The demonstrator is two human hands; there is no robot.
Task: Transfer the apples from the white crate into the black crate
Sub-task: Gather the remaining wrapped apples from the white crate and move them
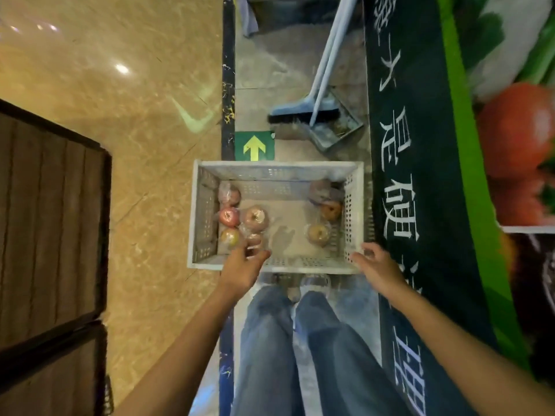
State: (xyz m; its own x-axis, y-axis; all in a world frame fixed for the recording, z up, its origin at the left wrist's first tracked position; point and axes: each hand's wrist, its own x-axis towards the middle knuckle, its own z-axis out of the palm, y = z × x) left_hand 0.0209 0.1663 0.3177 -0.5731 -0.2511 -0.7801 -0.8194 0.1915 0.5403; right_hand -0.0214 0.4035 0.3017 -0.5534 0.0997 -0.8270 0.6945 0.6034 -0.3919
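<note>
Fingers [259, 254] of the left hand [241, 267] were loosely bent and a bit spread. They reached for the apples [255, 217] at the left end of the white crate [276, 169] on the floor and held nothing yet. The right hand [379, 265] hung over the near right corner, fingers [358, 259] spread and empty. More apples lay at the right end. It would be best to wrap a whole hand round one apple, since the shiny wrap looked slippy, then carry it to the black crate [45, 211], likely the dark box on the left.
</note>
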